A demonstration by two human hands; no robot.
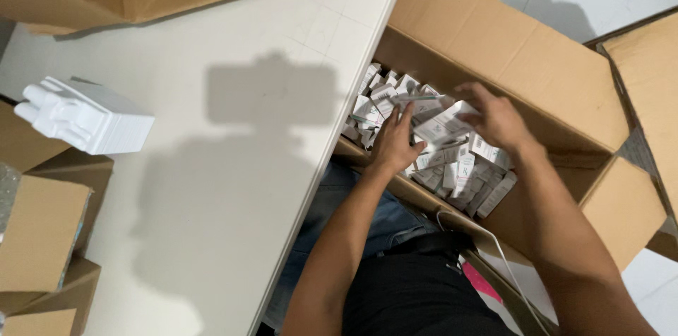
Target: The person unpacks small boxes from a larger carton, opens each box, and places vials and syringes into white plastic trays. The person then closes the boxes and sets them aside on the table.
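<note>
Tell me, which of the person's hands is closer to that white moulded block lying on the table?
Left. The left hand is in the cardboard box beside the table edge, on the side towards the white moulded block. The right hand reaches into the box farther from it.

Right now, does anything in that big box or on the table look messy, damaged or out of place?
The small white cartons in the big cardboard box lie jumbled at all angles, not stacked. Both hands, left hand and right hand, are in among them. On the table, the white molded tray stack sits askew.
</note>
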